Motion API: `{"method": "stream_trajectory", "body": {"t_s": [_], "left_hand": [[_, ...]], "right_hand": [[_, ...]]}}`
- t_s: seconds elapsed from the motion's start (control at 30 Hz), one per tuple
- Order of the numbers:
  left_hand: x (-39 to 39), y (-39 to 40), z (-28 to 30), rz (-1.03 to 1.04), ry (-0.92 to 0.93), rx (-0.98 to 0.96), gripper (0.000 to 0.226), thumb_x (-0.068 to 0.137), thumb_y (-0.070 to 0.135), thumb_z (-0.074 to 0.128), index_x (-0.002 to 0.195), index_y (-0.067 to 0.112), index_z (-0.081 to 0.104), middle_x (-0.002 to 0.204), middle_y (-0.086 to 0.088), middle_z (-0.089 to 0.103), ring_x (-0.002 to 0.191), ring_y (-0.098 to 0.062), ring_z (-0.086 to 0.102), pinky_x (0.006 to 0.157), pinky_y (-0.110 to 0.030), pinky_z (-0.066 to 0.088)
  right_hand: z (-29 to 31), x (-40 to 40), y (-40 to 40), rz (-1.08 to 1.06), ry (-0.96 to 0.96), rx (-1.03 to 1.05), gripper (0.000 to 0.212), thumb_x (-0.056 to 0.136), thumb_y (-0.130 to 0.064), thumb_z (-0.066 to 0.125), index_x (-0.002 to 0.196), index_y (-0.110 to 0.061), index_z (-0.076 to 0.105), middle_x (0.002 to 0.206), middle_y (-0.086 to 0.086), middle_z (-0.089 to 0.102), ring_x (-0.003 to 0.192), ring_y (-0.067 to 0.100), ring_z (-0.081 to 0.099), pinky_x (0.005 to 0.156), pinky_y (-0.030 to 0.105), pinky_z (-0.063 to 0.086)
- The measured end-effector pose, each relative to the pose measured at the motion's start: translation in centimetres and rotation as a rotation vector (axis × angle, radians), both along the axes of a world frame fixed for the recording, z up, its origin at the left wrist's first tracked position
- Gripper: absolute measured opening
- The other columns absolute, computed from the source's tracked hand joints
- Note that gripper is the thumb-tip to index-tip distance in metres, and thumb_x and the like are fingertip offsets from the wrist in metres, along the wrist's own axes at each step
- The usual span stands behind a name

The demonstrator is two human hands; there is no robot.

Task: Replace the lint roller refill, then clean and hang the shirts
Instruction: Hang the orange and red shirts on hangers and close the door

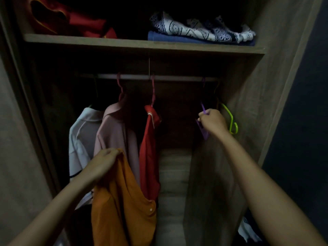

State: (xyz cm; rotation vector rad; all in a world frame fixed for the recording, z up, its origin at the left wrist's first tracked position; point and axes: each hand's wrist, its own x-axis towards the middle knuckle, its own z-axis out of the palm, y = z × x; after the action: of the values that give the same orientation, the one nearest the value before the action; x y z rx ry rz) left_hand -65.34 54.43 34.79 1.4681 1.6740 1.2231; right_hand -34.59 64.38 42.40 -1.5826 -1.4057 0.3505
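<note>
Three shirts already hang from the pale metal wardrobe rail (pixel 159 77) above and between the hands: a white collared shirt with dark trim (pixel 79 139), a pale pink collared shirt (pixel 115 128) and a red collared shirt (pixel 150 148). No lint roller is in view, so that part cannot be judged here; to judge by the hung shirts, the work is in its hanging stage with at least one shirt left.

That shirt is an orange buttoned shirt (pixel 122 201). The left hand (pixel 104 164) grips a bunch of its fabric at the top, and the rest drapes down below that hand, in front of the pink and red shirts.

The right hand (pixel 212 121) is up near the rail, well apart from the left, its fingers curled round a purple plastic hanger (pixel 203 108) that hangs bare. Just beyond that hand, to its right, a lime-green plastic hanger (pixel 230 119) also hangs bare. The orange shirt is not yet on any hanger.
</note>
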Motion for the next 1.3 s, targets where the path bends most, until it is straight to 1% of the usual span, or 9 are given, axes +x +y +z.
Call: {"method": "stream_trajectory", "body": {"t_s": [0.13, 0.2, 0.27, 0.47, 0.57, 0.73, 0.93, 1.2, 1.3], "left_hand": [[0.0, -0.9, -0.5, -0.01, 0.016, -0.04, 0.028, 0.097, 0.024, 0.045, 0.07, 0.019, 0.052, 0.072, -0.003, 0.051, 0.064, -0.017, 0.046, 0.059, -0.022, 0.036], [-0.1, -1.6, -1.2, -0.047, 0.08, -0.032, 0.028, 0.091, 0.031, 0.044, 0.069, 0.016, 0.051, 0.071, -0.013, 0.047, 0.065, -0.019, 0.044, 0.059, -0.028, 0.033], [-0.1, -2.1, -2.3, -0.076, 0.123, -0.054, 0.024, 0.092, 0.026, 0.043, 0.071, 0.016, 0.05, 0.067, -0.012, 0.043, 0.063, -0.018, 0.042, 0.057, -0.028, 0.03], [0.4, -2.9, -7.6, -0.086, 0.205, -0.148, 0.03, 0.098, 0.022, 0.043, 0.068, 0.016, 0.045, 0.059, -0.003, 0.04, 0.054, -0.014, 0.038, 0.052, -0.029, 0.03], [0.5, -3.2, -10.2, -0.102, 0.207, -0.214, 0.024, 0.1, 0.024, 0.042, 0.083, 0.013, 0.054, 0.072, -0.008, 0.045, 0.063, -0.014, 0.043, 0.054, -0.022, 0.033], [0.6, -3.6, -12.8, -0.095, 0.209, -0.261, 0.031, 0.1, 0.024, 0.041, 0.072, 0.013, 0.048, 0.061, -0.003, 0.04, 0.056, -0.013, 0.04, 0.056, -0.027, 0.034], [0.8, -4.2, -13.6, -0.097, 0.222, -0.26, 0.03, 0.1, 0.023, 0.04, 0.078, 0.008, 0.053, 0.064, -0.007, 0.044, 0.061, -0.018, 0.045, 0.061, -0.031, 0.036], [1.3, -5.1, -13.8, -0.104, 0.308, -0.228, 0.028, 0.099, 0.022, 0.04, 0.076, 0.009, 0.051, 0.069, -0.004, 0.049, 0.067, -0.019, 0.048, 0.065, -0.033, 0.035], [1.1, -5.3, -13.7, -0.11, 0.317, -0.215, 0.03, 0.099, 0.022, 0.04, 0.078, 0.005, 0.052, 0.071, -0.006, 0.05, 0.072, -0.022, 0.05, 0.068, -0.034, 0.036]], "right_hand": [[-1.5, -0.3, -4.1, 0.152, 0.4, -0.034, 0.068, 0.08, 0.001, 0.063, 0.142, -0.015, 0.04, 0.084, 0.002, 0.063, 0.044, 0.011, 0.046, 0.042, 0.023, 0.036], [-2.6, -0.1, -6.5, 0.235, 0.505, -0.065, 0.067, 0.082, 0.005, 0.056, 0.143, -0.018, 0.039, 0.05, -0.007, 0.055, 0.031, 0.005, 0.034, 0.033, 0.016, 0.028], [-3.8, -0.2, -9.0, 0.3, 0.516, -0.091, 0.051, 0.083, 0.009, 0.047, 0.129, -0.011, 0.055, 0.038, -0.009, 0.046, 0.025, 0.003, 0.027, 0.031, 0.011, 0.022], [-8.7, -1.9, -13.9, 0.418, 0.526, -0.261, 0.022, 0.091, -0.009, 0.047, 0.081, -0.008, 0.067, 0.064, 0.007, 0.057, 0.033, 0.009, 0.045, 0.034, 0.016, 0.04], [-11.1, -3.3, -15.2, 0.434, 0.558, -0.379, 0.03, 0.096, -0.021, 0.046, 0.072, -0.008, 0.059, 0.054, 0.008, 0.058, 0.034, 0.013, 0.052, 0.036, 0.022, 0.049], [-12.3, -5.1, -16.8, 0.38, 0.658, -0.358, 0.045, 0.096, -0.031, 0.045, 0.057, -0.01, 0.053, 0.044, 0.005, 0.05, 0.04, 0.023, 0.06, 0.041, 0.024, 0.05], [-10.5, -6.4, -18.3, 0.355, 0.837, -0.243, 0.041, 0.097, -0.037, 0.045, 0.062, -0.016, 0.053, 0.047, 0.002, 0.048, 0.04, 0.024, 0.06, 0.046, 0.031, 0.053], [-10.4, -7.7, -18.8, 0.328, 0.801, -0.241, 0.05, 0.094, -0.049, 0.048, 0.065, -0.008, 0.054, 0.038, 0.0, 0.049, 0.039, 0.019, 0.058, 0.056, 0.041, 0.059], [-10.3, -7.7, -19.1, 0.32, 0.819, -0.205, 0.05, 0.094, -0.049, 0.047, 0.067, -0.007, 0.054, 0.036, -0.002, 0.048, 0.036, 0.016, 0.056, 0.051, 0.034, 0.057]]}}
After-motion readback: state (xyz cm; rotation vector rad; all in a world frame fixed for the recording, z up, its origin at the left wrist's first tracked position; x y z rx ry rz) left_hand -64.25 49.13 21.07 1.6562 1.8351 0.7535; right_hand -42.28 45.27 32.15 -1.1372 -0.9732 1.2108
